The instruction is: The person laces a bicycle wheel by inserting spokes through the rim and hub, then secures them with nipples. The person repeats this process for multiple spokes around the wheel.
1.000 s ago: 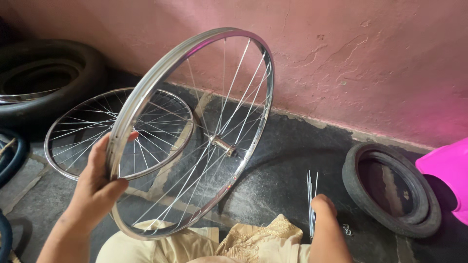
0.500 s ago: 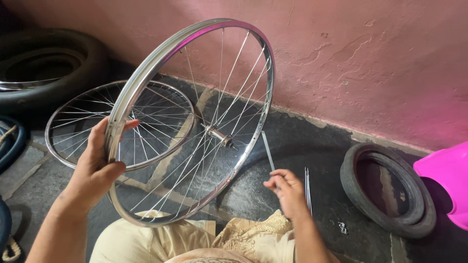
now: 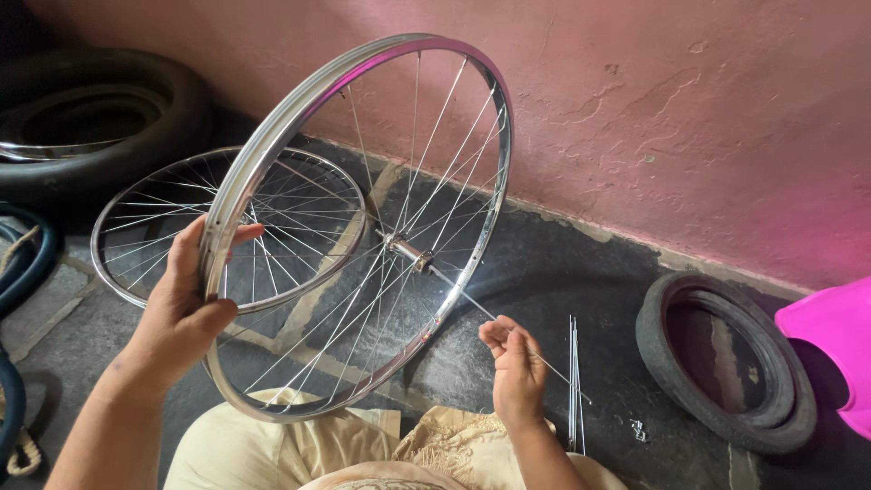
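A shiny metal bicycle wheel rim (image 3: 299,109) with spokes stands upright over my lap. My left hand (image 3: 186,304) grips its near left edge. The hub (image 3: 406,249) sits at the wheel's middle. My right hand (image 3: 515,367) pinches a thin loose spoke (image 3: 472,299) whose far end points at the hub. A small bundle of loose spokes (image 3: 575,381) lies on the dark floor to the right of that hand.
A second spoked wheel (image 3: 145,227) lies flat on the floor behind the held rim. A large black tyre with a rim (image 3: 91,118) sits far left, a small black tyre (image 3: 726,363) at right, a pink tub (image 3: 835,345) at the right edge. The pink wall (image 3: 680,118) is close behind.
My right hand left the spoke bundle on the floor, picked up one spoke and brought it toward the hub. The rim has tilted slightly in my left hand.
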The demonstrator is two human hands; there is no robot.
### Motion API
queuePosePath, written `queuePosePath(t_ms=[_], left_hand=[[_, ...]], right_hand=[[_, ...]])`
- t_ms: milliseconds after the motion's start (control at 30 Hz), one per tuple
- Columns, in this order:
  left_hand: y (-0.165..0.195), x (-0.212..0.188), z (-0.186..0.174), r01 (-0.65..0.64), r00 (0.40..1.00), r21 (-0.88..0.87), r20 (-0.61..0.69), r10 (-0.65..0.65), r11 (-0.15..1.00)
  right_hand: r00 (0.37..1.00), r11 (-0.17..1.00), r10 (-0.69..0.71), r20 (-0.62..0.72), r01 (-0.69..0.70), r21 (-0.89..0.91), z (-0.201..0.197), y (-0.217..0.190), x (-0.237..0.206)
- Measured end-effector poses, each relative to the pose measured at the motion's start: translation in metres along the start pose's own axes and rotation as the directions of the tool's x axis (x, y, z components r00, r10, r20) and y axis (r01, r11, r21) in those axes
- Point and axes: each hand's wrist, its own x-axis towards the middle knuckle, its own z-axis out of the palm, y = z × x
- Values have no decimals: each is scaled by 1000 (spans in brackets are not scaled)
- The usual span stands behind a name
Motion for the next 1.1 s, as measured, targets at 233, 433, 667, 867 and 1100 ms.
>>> queuePosePath(t_ms=[233, 433, 667, 867, 1100], left_hand=[[-2, -1, 0, -65, 998, 13, 27, 65, 998], [0, -4, 2, -37, 999, 26, 27, 37, 999], [6, -4, 6, -45, 997, -29, 54, 47, 999], [10, -7, 8, -32, 997, -38, 72, 34, 999], [2, -9, 9, -63, 995, -8, 76, 63, 998]], right_hand=[[993, 993, 118, -5, -118, 22, 10, -8, 9], [994, 994, 103, 30, -104, 27, 11, -11, 10], [993, 993, 111, 36, -113, 42, 10, -9, 11], [991, 989, 132, 6, -132, 70, 12, -13, 13], [962, 970, 218, -162, -197, 140, 17, -6, 19]])
